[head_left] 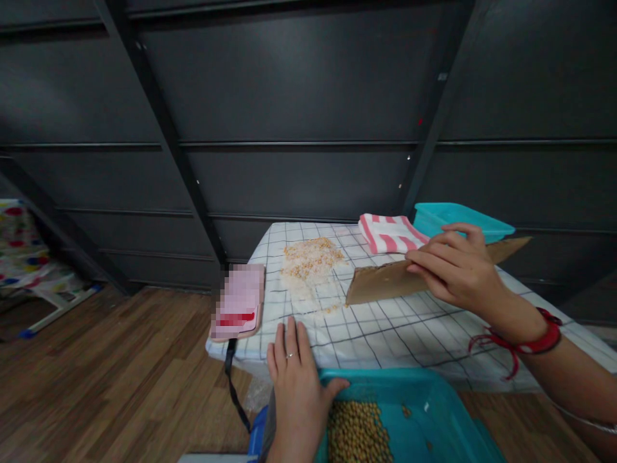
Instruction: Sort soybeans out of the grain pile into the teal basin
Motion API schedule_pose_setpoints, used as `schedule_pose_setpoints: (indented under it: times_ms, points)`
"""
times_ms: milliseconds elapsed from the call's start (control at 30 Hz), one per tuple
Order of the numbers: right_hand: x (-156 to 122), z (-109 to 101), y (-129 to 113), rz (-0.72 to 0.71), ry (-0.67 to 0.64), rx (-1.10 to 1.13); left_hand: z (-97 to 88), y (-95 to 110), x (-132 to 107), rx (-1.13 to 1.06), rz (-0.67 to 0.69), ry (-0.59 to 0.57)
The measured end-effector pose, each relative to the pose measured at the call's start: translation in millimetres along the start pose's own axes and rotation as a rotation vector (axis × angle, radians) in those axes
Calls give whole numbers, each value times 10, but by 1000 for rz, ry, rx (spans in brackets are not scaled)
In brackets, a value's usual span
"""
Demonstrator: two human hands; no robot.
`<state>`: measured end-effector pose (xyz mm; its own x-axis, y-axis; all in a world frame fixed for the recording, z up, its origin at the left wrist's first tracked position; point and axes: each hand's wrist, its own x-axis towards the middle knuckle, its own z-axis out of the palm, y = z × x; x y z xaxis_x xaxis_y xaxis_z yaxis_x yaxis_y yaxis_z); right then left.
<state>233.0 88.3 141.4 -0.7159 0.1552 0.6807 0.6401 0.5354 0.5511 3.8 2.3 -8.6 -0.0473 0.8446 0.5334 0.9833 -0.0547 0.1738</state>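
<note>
Tabletop [395, 334] has a checked cloth. Near edge: teal tub [434, 411] holding beans [357, 431]. Cardboard sheet [380, 283] stands on its long edge mid-tabletop, just right of the grain pile [311, 257], not touching it. Right hand [456, 267] is clamped on the sheet's top edge. Left hand [296, 379] lies flat, fingers spread, thumb on the tub rim. Striped towel [388, 233] sits at the far side.
</note>
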Motion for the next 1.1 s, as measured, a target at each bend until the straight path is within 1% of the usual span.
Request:
schedule_pose_setpoints:
  times_ms: [133, 267, 467, 567, 733, 833, 933, 1100]
  points:
    - [3, -50, -9, 15, 11, 1, -2, 10, 0, -7, 2, -8]
    - [31, -55, -35, 6, 36, -13, 1, 20, 6, 2, 5, 1]
    - [67, -86, -94, 6, 24, 57, 6, 18, 11, 13, -3, 4]
    - [69, -128, -93, -1, 28, 48, -1, 13, 12, 19, 6, 10]
    - [34, -194, -92, -28, 23, 55, -20, 13, 10, 24, 6, 12]
    - [-2, -240, -105, -24, 24, 76, -15, -3, 3, 13, -7, 3]
    - [-34, -283, -111, -13, 37, 80, 0, -23, -2, 5, 16, -3]
    - [-60, -336, -113, 0, 23, 83, -12, -5, 6, 7, 5, 34]
